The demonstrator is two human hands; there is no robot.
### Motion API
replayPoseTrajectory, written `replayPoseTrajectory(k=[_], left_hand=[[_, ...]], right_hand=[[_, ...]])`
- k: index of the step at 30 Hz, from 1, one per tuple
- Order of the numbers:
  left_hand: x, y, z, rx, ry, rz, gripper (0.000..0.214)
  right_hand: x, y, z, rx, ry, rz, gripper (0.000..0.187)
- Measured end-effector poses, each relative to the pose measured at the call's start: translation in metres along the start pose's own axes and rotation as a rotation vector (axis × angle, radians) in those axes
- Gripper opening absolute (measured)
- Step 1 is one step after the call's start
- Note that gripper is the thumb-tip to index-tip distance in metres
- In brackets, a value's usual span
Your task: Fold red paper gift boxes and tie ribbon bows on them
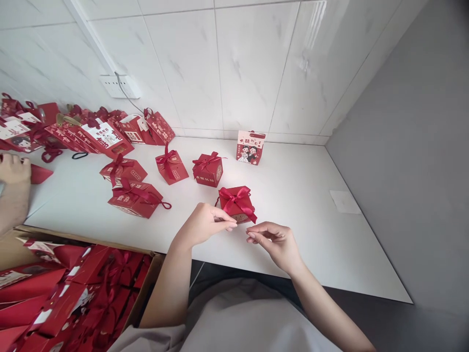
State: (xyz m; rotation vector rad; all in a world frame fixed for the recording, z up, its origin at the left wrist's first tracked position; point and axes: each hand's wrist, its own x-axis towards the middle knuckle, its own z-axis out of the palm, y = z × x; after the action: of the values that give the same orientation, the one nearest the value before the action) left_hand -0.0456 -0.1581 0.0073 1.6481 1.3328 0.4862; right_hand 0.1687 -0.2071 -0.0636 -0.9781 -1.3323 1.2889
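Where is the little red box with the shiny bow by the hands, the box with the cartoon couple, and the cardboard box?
Small red gift box with satin ribbon bow (pixel 236 201), head view, bow.
Red-and-white cartoon-couple box (pixel 250 147), head view, front face.
Brown cardboard carton (pixel 148 283), head view, right wall.

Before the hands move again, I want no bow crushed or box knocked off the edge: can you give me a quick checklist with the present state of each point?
1. Red ribbon box fully on the white table: ok, though near the front edge.
2. Bow on top intact: ok, loops stand up.
3. Left hand grip: ok, fingertips pinched at the box's front.
4. Right hand grip: cannot tell; fingers curled beside the box, whether they touch the ribbon tail is unclear.
5. Room around the box: ok, the nearest box stands apart behind it.
6. Other person's hand: ok, far at the left edge.
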Motion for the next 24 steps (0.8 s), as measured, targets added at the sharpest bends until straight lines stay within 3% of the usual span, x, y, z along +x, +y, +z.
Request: replayPoseTrajectory(k=[2,5,8,12,15,18,21,24], left_hand=[[0.003,0.001,0.001,0.023,0.007,0.036,0.021],[0.007,0.004,0.006,0.049,-0.028,0.102,0.018],[0.01,0.009,0.013,0.096,-0.098,0.176,0.019],[0.015,0.014,0.022,0.169,-0.077,0.236,0.024],[0.017,0.015,0.022,0.155,-0.099,0.263,0.018],[0.018,0.012,0.013,0.062,-0.051,0.241,0.015],[0.014,0.004,-0.005,0.003,0.0,0.141,0.017],[0.007,-0.004,-0.024,0.036,0.014,0.06,0.019]], right_hand=[[-0.003,-0.003,0.002,-0.051,-0.042,-0.179,0.014],[-0.004,-0.008,0.011,-0.101,-0.203,-0.405,0.047],[0.002,-0.009,0.025,-0.213,-0.354,-0.452,0.061],[0.012,-0.005,0.042,-0.245,-0.196,-0.448,0.042],[0.015,-0.005,0.043,0.006,-0.094,-0.352,0.019],[0.016,-0.006,0.032,0.189,-0.091,-0.142,0.014],[0.017,-0.001,0.014,0.185,-0.053,0.007,0.017],[0.014,0.013,0.0,0.0,-0.009,0.086,0.022]])
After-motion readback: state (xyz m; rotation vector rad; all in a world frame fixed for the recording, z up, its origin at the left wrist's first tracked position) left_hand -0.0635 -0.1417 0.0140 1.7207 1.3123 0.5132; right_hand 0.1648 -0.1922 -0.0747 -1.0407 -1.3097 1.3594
